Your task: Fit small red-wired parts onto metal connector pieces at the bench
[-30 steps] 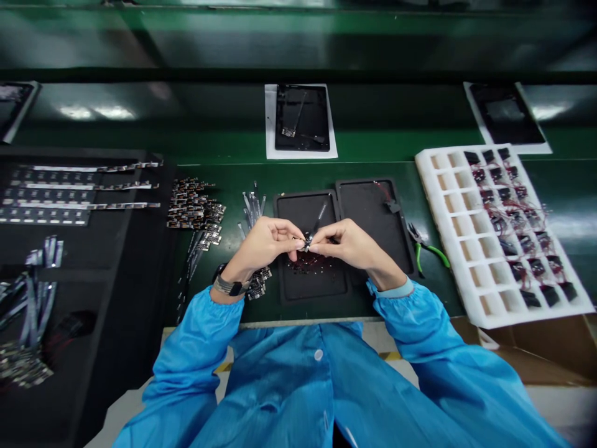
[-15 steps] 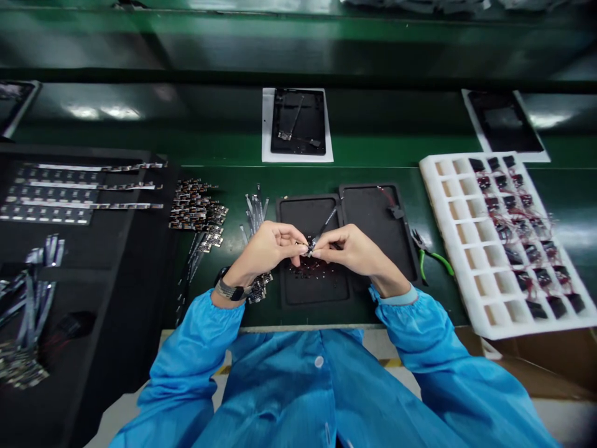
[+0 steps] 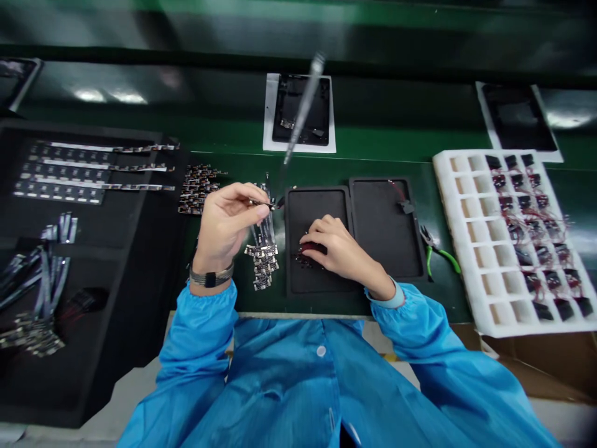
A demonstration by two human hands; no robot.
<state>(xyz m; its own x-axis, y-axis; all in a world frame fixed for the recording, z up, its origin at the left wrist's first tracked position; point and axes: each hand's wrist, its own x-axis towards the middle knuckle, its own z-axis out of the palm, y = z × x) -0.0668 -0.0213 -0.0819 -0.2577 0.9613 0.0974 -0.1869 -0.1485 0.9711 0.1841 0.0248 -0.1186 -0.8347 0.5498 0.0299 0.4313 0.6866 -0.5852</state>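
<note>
while my left hand (image 3: 224,221) is raised over the bench, its thumb and forefinger are pinched tight on one end of a long flex strip (image 3: 301,109), which sticks up and away, blurred. my right hand (image 3: 338,249) lies low on the left black tray (image 3: 317,208), fingers curled down onto a small cluster of red-wired parts (image 3: 303,256); whether they actually grip one, i cannot tell. green pliers (image 3: 438,249) lie beside the right tray.
</note>
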